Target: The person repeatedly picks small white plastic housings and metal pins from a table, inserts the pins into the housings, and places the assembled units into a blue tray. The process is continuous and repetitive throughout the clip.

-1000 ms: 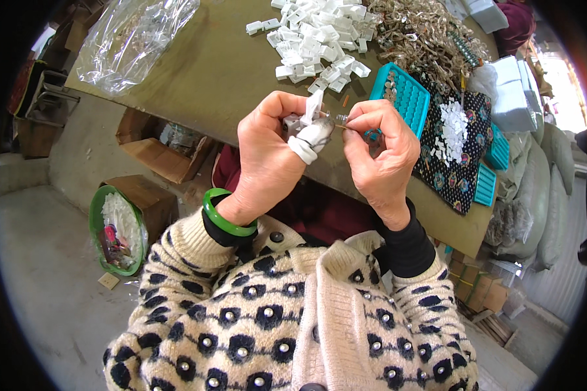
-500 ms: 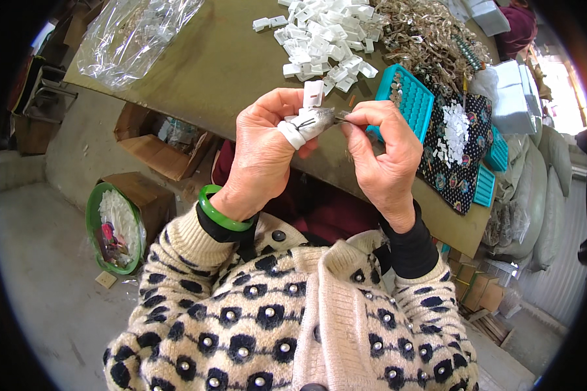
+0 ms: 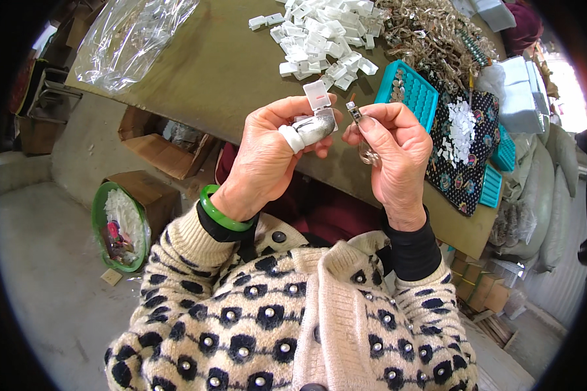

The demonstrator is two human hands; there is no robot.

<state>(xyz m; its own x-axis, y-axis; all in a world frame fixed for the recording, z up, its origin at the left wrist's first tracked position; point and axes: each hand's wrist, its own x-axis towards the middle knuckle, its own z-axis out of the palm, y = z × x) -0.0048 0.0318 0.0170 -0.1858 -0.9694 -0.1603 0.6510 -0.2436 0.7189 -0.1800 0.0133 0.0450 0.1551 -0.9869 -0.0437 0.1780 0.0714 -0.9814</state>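
Left hand (image 3: 264, 146) is curled pretty snug around a boxy white plastic hinged case (image 3: 317, 94), around 12 o'clock. Right hand (image 3: 403, 151) pinches a slim, shiny dark metallic strip (image 3: 354, 111), 1 o'clock-ish, with a clear glossy loop (image 3: 369, 156) underneath.

Bright daylight, edges bending into black
Glare burns far right of the right hand (image 3: 401, 150); left of it, the bag (image 3: 134, 42) glints.

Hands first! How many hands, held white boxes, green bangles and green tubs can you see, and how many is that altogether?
Hands: 2, the left hand and the right hand
Held white boxes: 1, lid open
Green bangles: 1
Green tubs: 1
Total: 5
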